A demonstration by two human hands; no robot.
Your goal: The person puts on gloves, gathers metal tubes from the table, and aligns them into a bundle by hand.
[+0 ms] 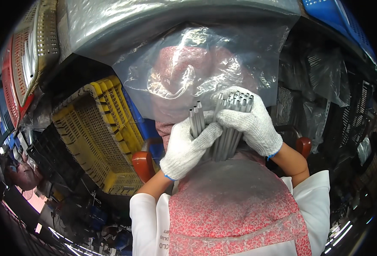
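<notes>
White knit gloves cover both of my hands, which are close together in front of my apron. My left hand [187, 147] is closed round a few thin grey metal tubes [197, 118], their open ends pointing up and away. In my right hand [250, 122] is a thicker bundle of the same metal tubes [227, 143], with my thumb across its front and narrowed tips showing above. The lower ends of the bundle reach down to the dark, smudged part of my red-and-white patterned apron [235, 205].
Clear plastic sheeting [133, 85] hangs from the work surface over my lap. A yellow plastic crate [99, 141] stands to the left, beside the chair's reddish armrest [143, 166]. A beige basket [47, 38] holding more tubes is at far left. Dark crates [346, 106] are on the right.
</notes>
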